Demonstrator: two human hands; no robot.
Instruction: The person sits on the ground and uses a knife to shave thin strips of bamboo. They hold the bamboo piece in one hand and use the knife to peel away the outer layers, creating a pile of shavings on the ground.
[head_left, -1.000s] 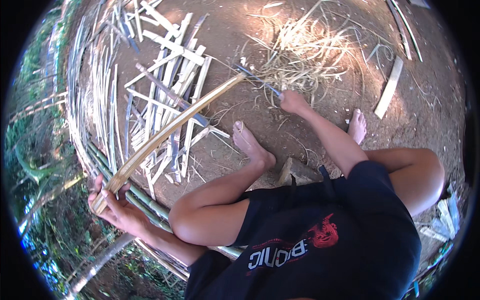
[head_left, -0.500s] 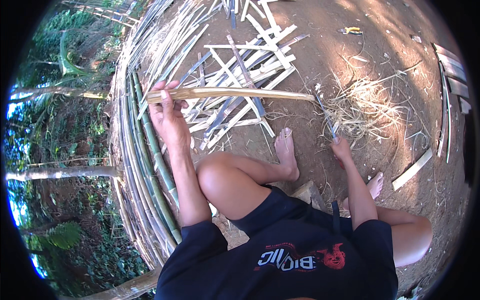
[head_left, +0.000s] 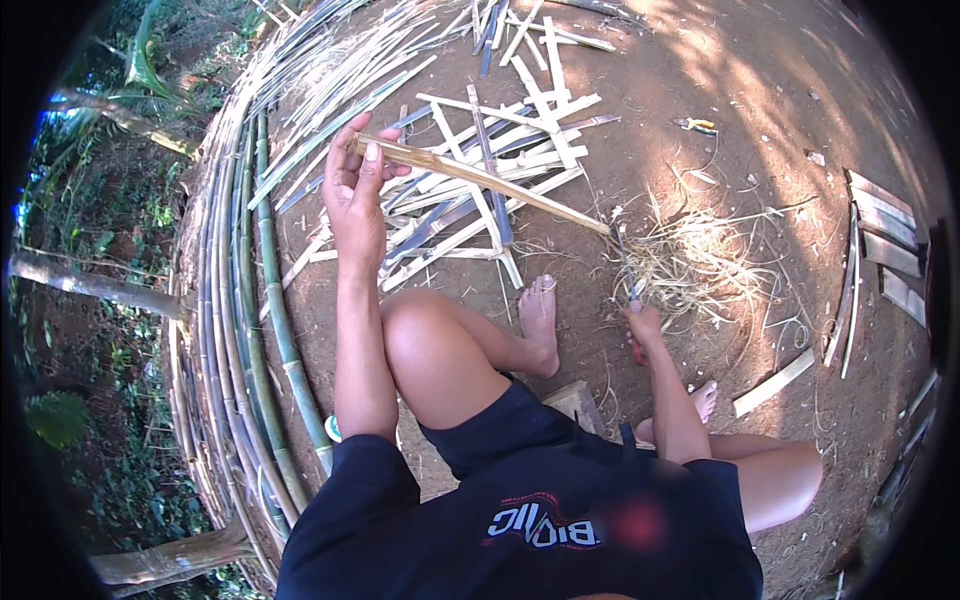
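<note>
Nearest to me, a squat block sits on the soil, to the near left of the shavings heap; wood or stone, cannot tell. A flat pale slat lies on the heap's near-right side. Right hand: just short of the heap, fingers closed firmly round a knife; part of its red handle shows below my fist, and the blade points away from me along the heap's left margin. Left hand: well to the left of the heap, grasping one end of a long split bamboo strip, thumb laid on top, other fingers behind it. The strip slants toward the heap, its far end at the blade by the heap's left margin; contact not resolvable. Beyond the strip, left of the heap, crisscrossed bamboo slats lie on the soil. Farther out, directly beyond the heap: pliers with yellow on the handles.
</note>
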